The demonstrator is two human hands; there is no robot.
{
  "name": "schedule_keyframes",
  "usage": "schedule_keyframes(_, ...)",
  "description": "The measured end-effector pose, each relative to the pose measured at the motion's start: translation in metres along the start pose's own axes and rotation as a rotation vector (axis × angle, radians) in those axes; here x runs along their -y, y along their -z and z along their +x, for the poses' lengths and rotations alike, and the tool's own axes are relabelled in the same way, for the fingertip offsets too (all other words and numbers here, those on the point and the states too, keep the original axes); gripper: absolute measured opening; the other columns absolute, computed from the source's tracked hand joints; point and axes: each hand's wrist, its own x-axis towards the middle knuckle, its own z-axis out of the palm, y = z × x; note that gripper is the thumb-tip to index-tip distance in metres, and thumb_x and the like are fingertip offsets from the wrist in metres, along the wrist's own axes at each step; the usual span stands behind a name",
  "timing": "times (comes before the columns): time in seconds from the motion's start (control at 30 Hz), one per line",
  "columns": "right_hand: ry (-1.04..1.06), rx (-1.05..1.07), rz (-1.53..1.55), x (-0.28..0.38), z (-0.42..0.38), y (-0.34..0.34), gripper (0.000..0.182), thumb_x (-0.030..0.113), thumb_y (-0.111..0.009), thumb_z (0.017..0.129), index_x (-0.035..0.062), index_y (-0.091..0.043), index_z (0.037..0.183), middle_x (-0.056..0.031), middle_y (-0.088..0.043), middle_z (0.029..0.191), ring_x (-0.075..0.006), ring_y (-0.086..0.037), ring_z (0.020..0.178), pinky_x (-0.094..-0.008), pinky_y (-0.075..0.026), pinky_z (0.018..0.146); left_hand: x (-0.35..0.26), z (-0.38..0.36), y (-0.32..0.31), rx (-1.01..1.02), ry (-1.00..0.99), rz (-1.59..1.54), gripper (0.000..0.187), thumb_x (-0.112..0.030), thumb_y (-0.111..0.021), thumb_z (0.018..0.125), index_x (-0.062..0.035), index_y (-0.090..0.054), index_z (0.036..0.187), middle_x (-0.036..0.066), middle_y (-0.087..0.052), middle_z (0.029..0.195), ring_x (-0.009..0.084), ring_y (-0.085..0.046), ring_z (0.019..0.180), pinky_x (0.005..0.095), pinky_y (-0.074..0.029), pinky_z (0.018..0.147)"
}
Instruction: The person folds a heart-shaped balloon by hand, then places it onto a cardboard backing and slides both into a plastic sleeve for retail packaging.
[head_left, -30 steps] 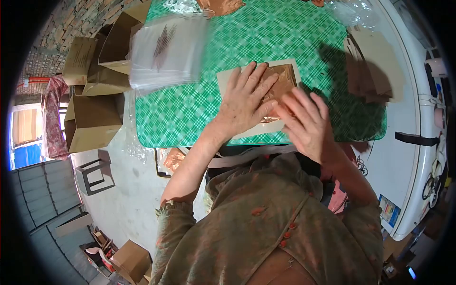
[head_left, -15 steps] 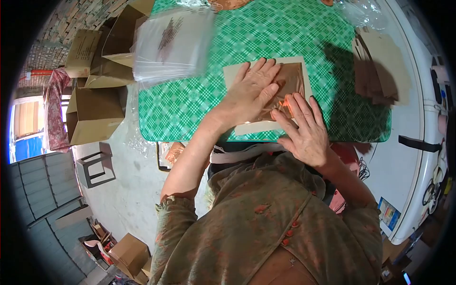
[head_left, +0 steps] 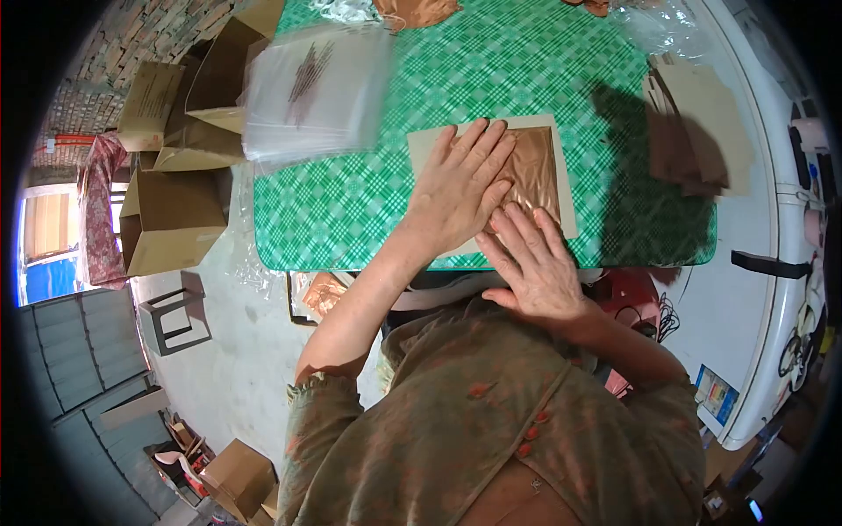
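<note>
A shiny copper-brown packet, apparently in clear film, lies on a pale beige card near the table's front edge. Spread flat across the packet's left side is my left hand, palm down and fingers pointing away from me. My right hand rests at the packet's lower edge. Its fingertips touch the film close to my left thumb, its fingers are stretched out and its thumb sticks out to the left. Both hands hide the lower left part of the packet and card.
A stack of clear plastic sleeves lies at the table's left, beside open cardboard boxes. Brown and beige cards are at the right edge. Crumpled clear plastic and copper-brown pieces sit at the back of the green checked table.
My right hand has slid left and towards me, along the packet's lower edge. My left hand stays flat on the packet with its fingers closer together. The view has shifted slightly.
</note>
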Motion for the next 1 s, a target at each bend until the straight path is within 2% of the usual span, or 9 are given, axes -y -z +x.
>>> schedule_keyframes(0.1,-0.007,0.026,-0.011,0.001,-0.002,0.002,0.099,0.055,-0.08,0.079,0.0061,-0.046,0.158,-0.0178,-0.035,0.168,-0.0363,-0.026,0.159,-0.0563,-0.019,0.13,-0.001,0.0,0.001,-0.033,-0.017,0.003,0.058,-0.032,-0.054,0.107,-0.0062,-0.046,0.158,0.015,-0.043,0.165,0.0334,-0.035,0.155,0.0527,-0.023,0.128)
schedule_keyframes(0.23,0.059,-0.016,0.061,-0.009,-0.002,0.015,0.092,0.047,-0.083,0.077,0.0034,-0.052,0.152,-0.0182,-0.048,0.158,-0.0375,-0.039,0.152,-0.0565,-0.024,0.128,-0.002,0.001,0.003,-0.033,-0.018,-0.004,0.061,-0.035,-0.055,0.106,-0.0073,-0.044,0.159,0.015,-0.041,0.166,0.0335,-0.035,0.155,0.0531,-0.023,0.128)
schedule_keyframes(0.3,0.055,-0.154,0.121,-0.022,-0.005,0.024,0.07,0.029,-0.084,0.077,-0.0009,-0.062,0.137,-0.0186,-0.058,0.148,-0.0382,-0.048,0.145,-0.0551,-0.035,0.122,-0.002,0.0,0.004,-0.015,-0.01,0.0,0.062,-0.037,-0.054,0.107,-0.0099,-0.042,0.162,0.014,-0.038,0.168,0.0333,-0.032,0.157,0.0531,-0.02,0.129)
schedule_keyframes(0.4,-0.056,-0.263,0.034,-0.05,0.0,0.043,0.059,0.012,-0.077,0.082,-0.0034,-0.062,0.137,-0.0184,-0.057,0.149,-0.0376,-0.048,0.144,-0.0552,-0.037,0.12,-0.003,-0.002,0.006,-0.021,0.003,0.011,0.065,-0.041,-0.054,0.106,-0.0118,-0.04,0.163,0.014,-0.032,0.171,0.0354,-0.027,0.158,0.0565,-0.017,0.129)
schedule_keyframes(0.53,-0.164,-0.247,-0.057,-0.08,0.008,0.054,0.058,0.007,-0.073,0.086,-0.001,-0.06,0.142,-0.0141,-0.053,0.154,-0.0354,-0.043,0.148,-0.0531,-0.033,0.122,-0.007,-0.002,0.015,-0.029,0.044,-0.002,0.069,-0.047,-0.055,0.105,-0.0139,-0.04,0.163,0.015,-0.029,0.172,0.0386,-0.023,0.16,0.0602,-0.013,0.129)
schedule_keyframes(0.67,-0.103,-0.178,-0.108,-0.104,0.021,0.054,0.057,0.01,-0.071,0.09,-0.0002,-0.057,0.145,-0.0124,-0.052,0.156,-0.0347,-0.041,0.149,-0.0523,-0.029,0.124,-0.011,0.002,0.011,-0.031,0.032,0.007,0.07,-0.053,-0.057,0.103,-0.0163,-0.044,0.162,0.015,-0.029,0.172,0.0423,-0.022,0.159,0.0635,-0.012,0.127)
schedule_keyframes(0.77,-0.057,-0.14,-0.096,-0.12,0.028,0.052,0.058,0.012,-0.069,0.092,0.0003,-0.055,0.147,-0.0117,-0.05,0.158,-0.0339,-0.04,0.151,-0.0527,-0.026,0.124,-0.01,0.004,-0.002,-0.067,0.015,0.019,0.072,-0.053,-0.063,0.099,-0.0149,-0.048,0.159,0.015,-0.031,0.171,0.0463,-0.025,0.156,0.0719,-0.016,0.122)
schedule_keyframes(0.87,-0.036,-0.1,-0.051,-0.127,0.029,0.05,0.059,0.014,-0.068,0.094,0.001,-0.054,0.149,-0.0115,-0.048,0.16,-0.0328,-0.038,0.152,-0.0538,-0.025,0.125,-0.011,0.004,-0.004,-0.026,0.018,0.032,0.073,-0.058,-0.058,0.101,-0.017,-0.047,0.16,0.014,-0.03,0.172,0.0434,-0.022,0.159,0.0675,-0.009,0.126)
schedule_keyframes(1.0,-0.03,-0.062,-0.041,-0.13,0.03,0.048,0.06,0.017,-0.067,0.094,0.0015,-0.053,0.15,-0.0112,-0.047,0.161,-0.0314,-0.037,0.153,-0.0552,-0.021,0.126,-0.011,0.004,-0.004,-0.016,0.031,0.013,0.073,-0.058,-0.059,0.1,-0.0171,-0.047,0.16,0.014,-0.03,0.172,0.043,-0.022,0.159,0.0672,-0.008,0.126)
